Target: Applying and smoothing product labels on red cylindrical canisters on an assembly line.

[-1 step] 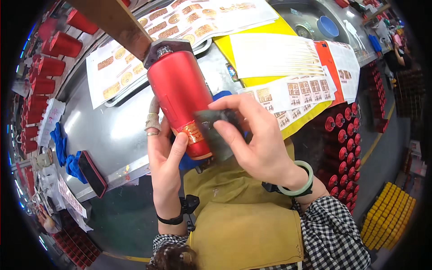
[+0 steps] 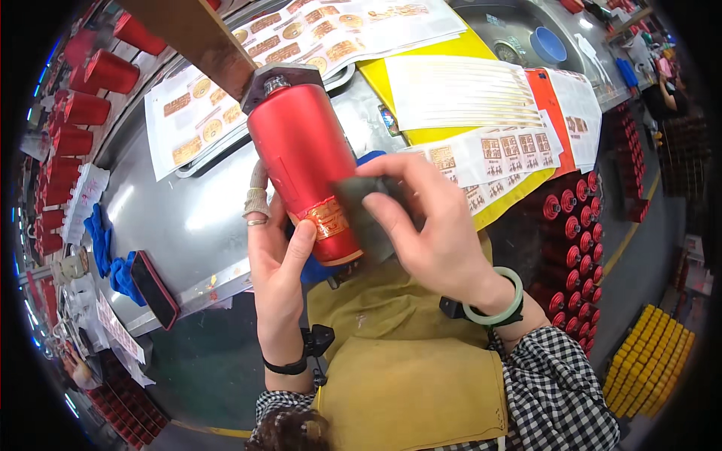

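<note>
Half closed, the left hand (image 2: pixel 277 263) held a red bottle (image 2: pixel 301 146) from its left side, the thumb pressed beside a gold label (image 2: pixel 329 218) near the lower end. On the other side, the right hand (image 2: pixel 444 233) was partly closed, with a dark flat piece (image 2: pixel 370 214) between thumb and fingers, up against the bottle beside the label; blur hid its exact outline. The bottle lay tilted between the hands at the near edge of a metal desk (image 2: pixel 214 207), its upper end at a dark metal fitting (image 2: pixel 304 76) on a wooden beam (image 2: pixel 199 37). Beyond it were printed sheets (image 2: pixel 342 46) and a yellow sheet (image 2: pixel 466 46). A phone (image 2: pixel 156 292) sat at the desk's left edge, near blue gloves (image 2: pixel 125 279).
</note>
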{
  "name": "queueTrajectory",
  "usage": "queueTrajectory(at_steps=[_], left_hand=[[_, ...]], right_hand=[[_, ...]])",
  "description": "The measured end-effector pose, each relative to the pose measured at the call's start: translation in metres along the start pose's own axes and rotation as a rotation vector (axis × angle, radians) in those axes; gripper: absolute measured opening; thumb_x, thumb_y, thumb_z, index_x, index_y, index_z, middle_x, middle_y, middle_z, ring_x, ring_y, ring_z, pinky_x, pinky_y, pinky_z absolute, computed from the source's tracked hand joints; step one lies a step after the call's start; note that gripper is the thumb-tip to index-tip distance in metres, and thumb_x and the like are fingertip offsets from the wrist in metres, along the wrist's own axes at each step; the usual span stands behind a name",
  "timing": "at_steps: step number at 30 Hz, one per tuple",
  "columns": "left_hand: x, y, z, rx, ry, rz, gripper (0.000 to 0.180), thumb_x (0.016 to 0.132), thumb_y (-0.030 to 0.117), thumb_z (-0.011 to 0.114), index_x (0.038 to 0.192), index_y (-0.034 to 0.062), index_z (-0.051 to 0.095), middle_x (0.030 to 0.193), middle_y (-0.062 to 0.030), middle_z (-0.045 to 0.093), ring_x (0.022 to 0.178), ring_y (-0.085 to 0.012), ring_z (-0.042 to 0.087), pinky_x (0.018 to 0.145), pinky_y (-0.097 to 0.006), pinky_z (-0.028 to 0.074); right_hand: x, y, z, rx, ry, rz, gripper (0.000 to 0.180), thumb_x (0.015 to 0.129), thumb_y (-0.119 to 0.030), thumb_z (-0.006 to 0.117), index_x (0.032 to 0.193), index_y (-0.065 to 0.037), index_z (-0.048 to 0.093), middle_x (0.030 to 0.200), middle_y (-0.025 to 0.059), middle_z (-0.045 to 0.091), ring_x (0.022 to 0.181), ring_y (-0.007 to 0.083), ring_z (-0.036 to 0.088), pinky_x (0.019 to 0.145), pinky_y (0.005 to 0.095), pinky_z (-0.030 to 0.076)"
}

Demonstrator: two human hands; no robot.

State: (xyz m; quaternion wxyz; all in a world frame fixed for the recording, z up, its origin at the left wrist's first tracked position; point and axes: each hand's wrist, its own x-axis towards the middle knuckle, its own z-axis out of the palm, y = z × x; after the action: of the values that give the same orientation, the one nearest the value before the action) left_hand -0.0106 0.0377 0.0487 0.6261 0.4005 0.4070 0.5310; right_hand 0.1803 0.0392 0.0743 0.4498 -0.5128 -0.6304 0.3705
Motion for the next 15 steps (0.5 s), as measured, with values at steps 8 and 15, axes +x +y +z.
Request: queueTrajectory(at_steps=[8, 15], left_hand=[[-0.002, -0.004, -0.004, -0.002, 0.006, 0.022, 0.080, 0.101, 0.003, 0.062, 0.167, 0.0016, 0.015, 0.164, -0.0227, 0.037, 0.150, -0.0283, 0.041, 0.122, -0.042, 0.034], [-0.012, -0.024, -0.011, 0.349, 0.105, 0.360, 0.089, 0.096, 0.021, 0.075, 0.166, 0.0022, 0.024, 0.167, -0.0279, 0.032, 0.154, -0.0344, 0.034, 0.124, -0.045, 0.029]], right_hand=[[0.002, 0.004, -0.001, -0.047, 0.069, 0.010, 0.020, 0.094, -0.001, 0.069, 0.114, 0.000, 0.067, 0.105, 0.0175, 0.070, 0.098, 0.0364, 0.068, 0.085, 0.0416, 0.053], [0.030, 0.010, -0.028, -0.317, 0.096, -0.115, 0.020, 0.095, 0.003, 0.064, 0.114, -0.001, 0.068, 0.103, 0.0164, 0.070, 0.097, 0.0341, 0.068, 0.085, 0.0399, 0.053]])
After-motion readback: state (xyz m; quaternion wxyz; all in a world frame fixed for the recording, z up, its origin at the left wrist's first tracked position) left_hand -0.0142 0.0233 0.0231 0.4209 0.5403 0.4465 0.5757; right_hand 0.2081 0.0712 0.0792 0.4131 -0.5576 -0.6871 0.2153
